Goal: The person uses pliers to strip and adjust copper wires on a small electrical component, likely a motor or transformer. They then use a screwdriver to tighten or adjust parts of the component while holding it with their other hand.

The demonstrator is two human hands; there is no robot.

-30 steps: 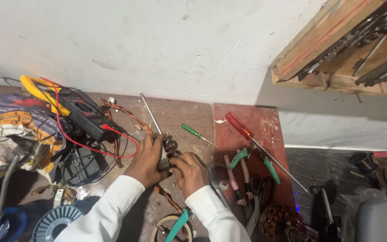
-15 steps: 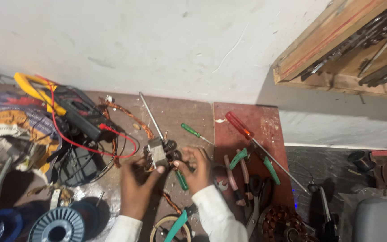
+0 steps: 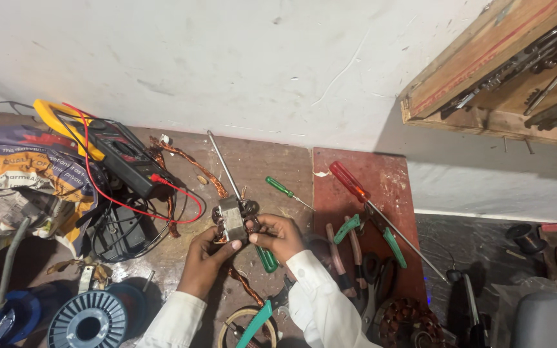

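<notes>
A small stator (image 3: 232, 221) is pinched between the raised left hand (image 3: 204, 258) and right hand (image 3: 282, 235), fingers closed on its sides.

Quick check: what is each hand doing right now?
Left hand: closed on the small motor core, gripping it from below.
Right hand: fingers pinched on the same core's right side.

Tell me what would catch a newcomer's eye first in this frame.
At the centre of the worn bench, the left hand and right hand together hold a small metal motor core with copper windings. To the right, a red-handled screwdriver lies aslant on a red board above green-handled pliers. At far left sits a yellow clamp meter with a red lead.
</notes>
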